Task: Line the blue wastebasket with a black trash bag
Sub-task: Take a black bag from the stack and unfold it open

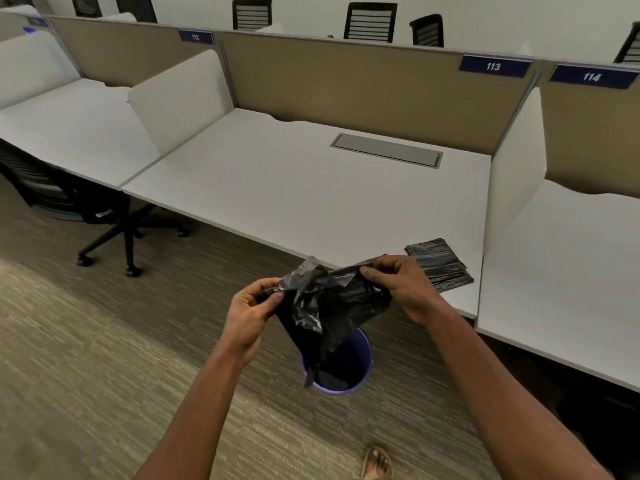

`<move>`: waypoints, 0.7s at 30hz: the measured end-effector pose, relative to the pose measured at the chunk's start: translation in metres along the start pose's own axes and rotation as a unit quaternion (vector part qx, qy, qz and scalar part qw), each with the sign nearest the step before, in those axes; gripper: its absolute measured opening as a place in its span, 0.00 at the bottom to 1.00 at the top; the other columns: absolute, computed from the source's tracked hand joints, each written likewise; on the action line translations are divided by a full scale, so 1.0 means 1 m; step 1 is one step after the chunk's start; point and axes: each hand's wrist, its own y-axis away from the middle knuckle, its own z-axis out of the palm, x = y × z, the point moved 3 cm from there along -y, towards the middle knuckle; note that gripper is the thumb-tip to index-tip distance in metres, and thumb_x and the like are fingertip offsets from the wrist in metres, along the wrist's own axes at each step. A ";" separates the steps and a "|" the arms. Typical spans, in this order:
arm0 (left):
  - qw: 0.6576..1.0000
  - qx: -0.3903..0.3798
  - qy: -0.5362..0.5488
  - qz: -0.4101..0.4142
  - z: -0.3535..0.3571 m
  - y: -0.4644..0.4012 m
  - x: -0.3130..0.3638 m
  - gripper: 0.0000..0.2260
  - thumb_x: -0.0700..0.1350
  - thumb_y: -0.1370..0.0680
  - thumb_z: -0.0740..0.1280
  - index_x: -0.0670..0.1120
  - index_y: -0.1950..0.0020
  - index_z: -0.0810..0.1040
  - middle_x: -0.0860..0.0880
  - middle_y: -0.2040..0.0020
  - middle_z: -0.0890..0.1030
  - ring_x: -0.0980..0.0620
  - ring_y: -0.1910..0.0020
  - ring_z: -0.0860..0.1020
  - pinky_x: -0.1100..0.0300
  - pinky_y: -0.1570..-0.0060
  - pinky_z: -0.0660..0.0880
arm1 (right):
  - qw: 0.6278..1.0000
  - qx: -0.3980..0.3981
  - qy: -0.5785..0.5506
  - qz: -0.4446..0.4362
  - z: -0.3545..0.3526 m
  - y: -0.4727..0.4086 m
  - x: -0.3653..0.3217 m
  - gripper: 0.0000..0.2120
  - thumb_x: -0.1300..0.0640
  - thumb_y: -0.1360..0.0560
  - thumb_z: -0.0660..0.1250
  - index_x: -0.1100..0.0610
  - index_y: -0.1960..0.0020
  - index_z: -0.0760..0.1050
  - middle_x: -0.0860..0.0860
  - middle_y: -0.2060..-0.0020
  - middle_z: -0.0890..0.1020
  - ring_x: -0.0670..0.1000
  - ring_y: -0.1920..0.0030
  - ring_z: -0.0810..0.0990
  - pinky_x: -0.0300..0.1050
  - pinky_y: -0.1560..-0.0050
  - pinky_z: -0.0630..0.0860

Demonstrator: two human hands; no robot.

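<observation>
Head view, lower middle of the frame: a crumpled, glossy black plastic trash bag (329,306) is held up in the air by both hands. One top edge is pinched by the left hand (250,308), the opposite edge is gripped by the right hand (401,282), so the mouth is pulled a bit apart. The bag looks wrinkled and shiny, with a thin greyish flap stuck up at the top. Its bottom tail is dangled into the round blue plastic wastebasket (360,372) on the striped grey carpet (86,358). A flat stack of folded black bags (440,263) is seen right of centre, at the near edge of the white desk (294,188) marked 113.
</observation>
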 end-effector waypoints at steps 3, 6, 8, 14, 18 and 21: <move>1.000 0.019 0.018 -0.014 -0.004 -0.004 0.005 0.10 0.32 0.18 0.65 0.43 0.49 0.84 0.49 0.58 0.88 0.54 0.57 0.84 0.62 0.54 0.82 | 0.998 -0.015 0.055 -0.016 -0.001 -0.001 0.005 0.03 0.57 0.24 0.76 0.54 0.54 0.88 0.54 0.58 0.89 0.49 0.56 0.87 0.42 0.56 0.82; 0.999 0.023 0.012 -0.032 -0.006 -0.009 0.010 0.09 0.34 0.16 0.64 0.43 0.48 0.83 0.49 0.56 0.87 0.53 0.57 0.84 0.58 0.54 0.81 | 0.998 -0.016 0.067 -0.007 -0.002 -0.003 0.009 0.04 0.58 0.23 0.76 0.51 0.53 0.89 0.53 0.56 0.89 0.51 0.53 0.88 0.42 0.54 0.83; 0.999 0.030 0.001 -0.039 -0.006 -0.013 0.011 0.08 0.36 0.16 0.64 0.44 0.46 0.83 0.49 0.56 0.87 0.54 0.58 0.84 0.59 0.59 0.82 | 0.999 -0.015 0.049 0.005 -0.003 -0.004 0.011 0.05 0.59 0.24 0.76 0.51 0.51 0.88 0.53 0.54 0.90 0.51 0.52 0.89 0.40 0.54 0.83; 0.997 0.074 0.000 -0.034 -0.006 -0.021 0.011 0.06 0.37 0.17 0.68 0.46 0.46 0.83 0.49 0.57 0.88 0.56 0.61 0.85 0.62 0.64 0.82 | 0.999 0.002 0.025 0.023 -0.010 -0.003 0.010 0.03 0.55 0.27 0.79 0.52 0.54 0.88 0.53 0.58 0.89 0.48 0.58 0.87 0.42 0.60 0.82; 0.997 0.063 0.005 -0.047 -0.013 -0.020 0.009 0.06 0.37 0.18 0.69 0.46 0.47 0.83 0.50 0.58 0.89 0.56 0.61 0.87 0.63 0.64 0.82 | 0.999 0.010 -0.002 0.036 -0.021 -0.003 0.004 0.14 0.49 0.33 0.82 0.57 0.53 0.88 0.56 0.56 0.89 0.51 0.57 0.87 0.45 0.56 0.83; 0.998 0.053 -0.012 -0.037 -0.022 -0.020 0.015 0.07 0.36 0.18 0.68 0.46 0.47 0.84 0.50 0.59 0.89 0.57 0.62 0.86 0.64 0.63 0.83 | 0.999 0.003 0.013 0.043 -0.033 -0.004 -0.002 0.11 0.51 0.30 0.81 0.57 0.52 0.87 0.56 0.55 0.89 0.52 0.56 0.88 0.46 0.57 0.82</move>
